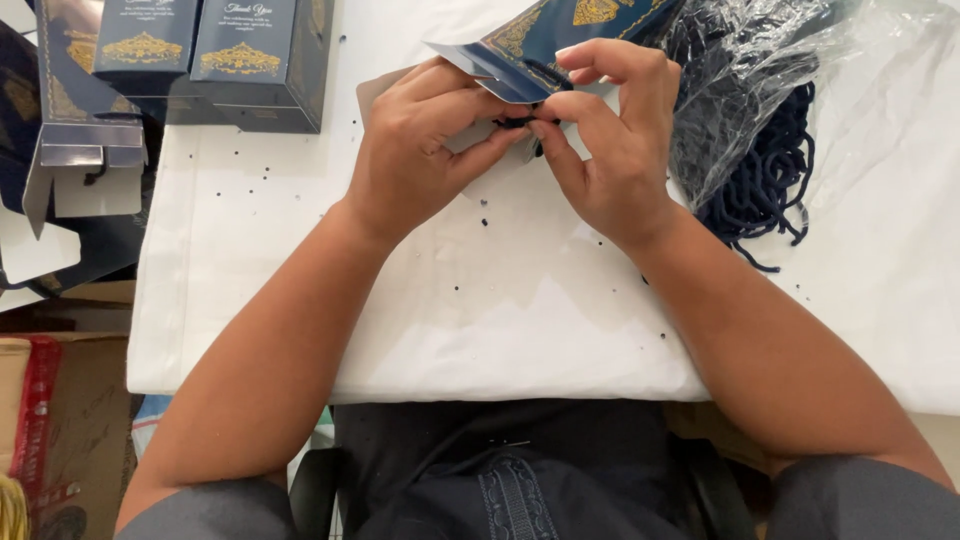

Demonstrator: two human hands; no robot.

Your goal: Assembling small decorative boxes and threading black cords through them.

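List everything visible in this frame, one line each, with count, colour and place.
Flat gift box: one, navy with gold print, held over the table's far middle.
Cord end: one, dark, pinched between both hands.
Cord bundle: one, navy, in a clear plastic bag, far right.
Finished boxes: at least two, navy and gold, far left.
Table cover: one, white, speckled with dark bits.
Cardboard carton: one, brown, lower left.
Left hand: on cord and box.
Right hand: on cord and box.
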